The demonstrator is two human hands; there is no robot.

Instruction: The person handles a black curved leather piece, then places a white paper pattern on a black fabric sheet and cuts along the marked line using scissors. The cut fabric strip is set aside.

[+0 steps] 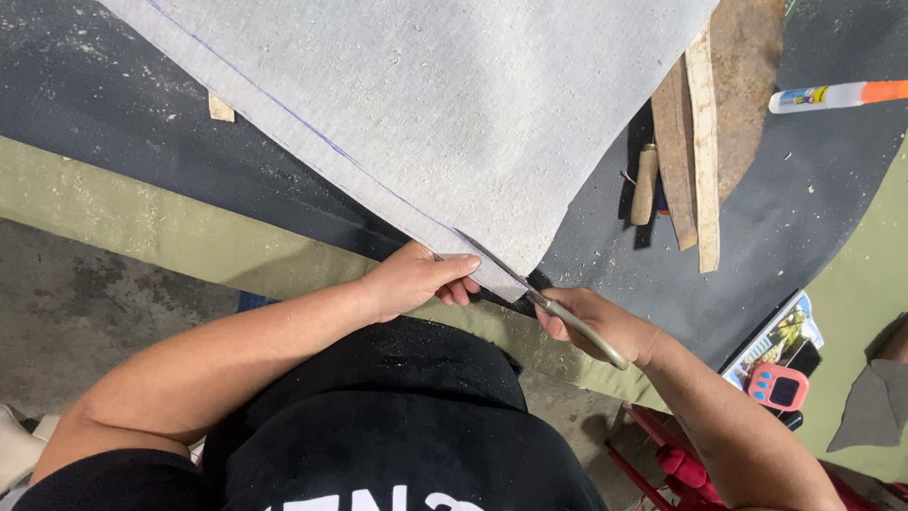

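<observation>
left hand (416,276) pinches grey sheet (454,104) edge | right hand (596,322) grip: scissors (544,301) cutting beside it

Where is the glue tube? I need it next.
In the head view, the glue tube lies at the upper right on the dark mat, right of the wooden strips.
</observation>
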